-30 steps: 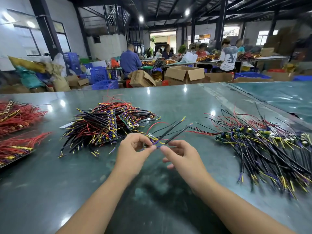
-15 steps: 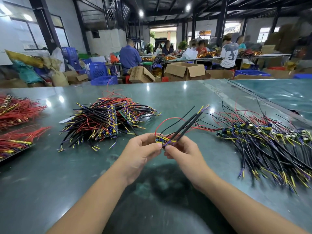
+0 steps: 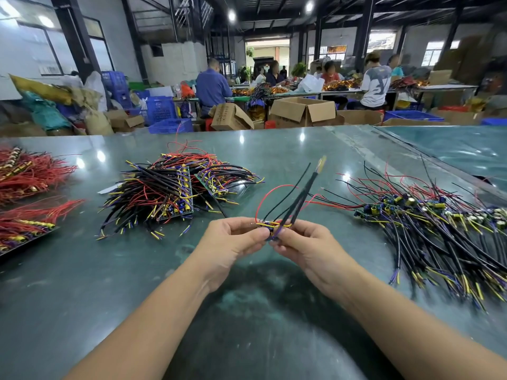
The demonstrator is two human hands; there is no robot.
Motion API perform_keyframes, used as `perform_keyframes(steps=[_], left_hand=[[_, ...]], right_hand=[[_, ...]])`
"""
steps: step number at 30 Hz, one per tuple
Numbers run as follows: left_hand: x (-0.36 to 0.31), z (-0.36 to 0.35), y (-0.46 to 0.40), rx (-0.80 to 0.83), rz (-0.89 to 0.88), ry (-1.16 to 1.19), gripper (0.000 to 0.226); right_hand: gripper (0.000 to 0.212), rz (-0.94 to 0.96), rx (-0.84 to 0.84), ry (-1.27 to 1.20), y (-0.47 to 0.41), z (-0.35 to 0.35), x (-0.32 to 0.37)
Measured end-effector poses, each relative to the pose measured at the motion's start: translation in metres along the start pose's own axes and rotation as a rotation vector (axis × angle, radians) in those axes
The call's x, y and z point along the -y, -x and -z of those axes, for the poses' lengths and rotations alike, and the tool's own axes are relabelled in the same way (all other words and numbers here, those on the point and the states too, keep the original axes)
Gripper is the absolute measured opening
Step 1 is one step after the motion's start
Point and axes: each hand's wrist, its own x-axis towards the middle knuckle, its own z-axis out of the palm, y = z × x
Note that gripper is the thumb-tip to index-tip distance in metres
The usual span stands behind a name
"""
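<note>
two hands meet above the worktop's (image 3: 109,283) near middle: my left hand (image 3: 233,242) and right hand (image 3: 304,248) both pinch the small wired board (image 3: 271,228) at the fingertips. its black leads (image 3: 300,198), low a second ago, now tilt steeper. beyond lies a wire heap (image 3: 164,193), and a second heap (image 3: 444,231) toward the right edge.

Nearer than the left grip (image 3: 233,242) and right grip (image 3: 304,246), the worktop (image 3: 96,297) lies bare beside the forearms. Ahead-left of the left grip a pile of wired boards (image 3: 170,196) bars the way. Right of the right grip sprawls a heap of black-wired parts (image 3: 439,231). Between them a bare lane runs ahead, its near end crossed by leads of the held wire assembly (image 3: 274,227). Red wire bundles (image 3: 27,174) lie far left.
</note>
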Motion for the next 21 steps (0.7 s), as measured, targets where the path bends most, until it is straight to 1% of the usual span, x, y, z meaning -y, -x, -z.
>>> perform_keyframes(steps=[3,6,9,12,14,16,18,21], left_hand=[[0.0,0.002,-0.001,0.025,0.009,0.027,0.016],[-0.001,0.003,0.001,0.069,-0.005,0.036,0.019],[-0.005,0.003,0.003,0.102,-0.029,0.041,0.018],[-0.005,0.001,0.004,0.082,-0.055,-0.008,0.014],[-0.003,-0.001,0.004,0.067,-0.072,-0.044,0.012],[-0.003,-0.001,0.004,0.082,-0.075,-0.058,0.014],[-0.004,0.0,0.005,0.117,-0.073,-0.051,0.014],[-0.002,0.001,0.004,0.148,-0.068,-0.019,0.021]], right_hand=[[0.013,0.014,0.049,-0.009,-0.001,0.004,0.002],[0.011,0.035,0.121,0.003,-0.002,0.006,0.005],[0.019,0.002,0.169,-0.055,-0.003,0.01,0.007],[0.015,-0.013,0.159,-0.085,-0.002,0.011,0.006],[0.012,-0.025,0.118,-0.086,-0.001,0.008,0.006],[0.014,-0.033,0.08,-0.06,0.0,0.005,0.006],[0.012,-0.021,0.089,-0.05,0.0,0.005,0.007],[0.007,0.001,0.129,-0.059,0.0,0.008,0.009]])
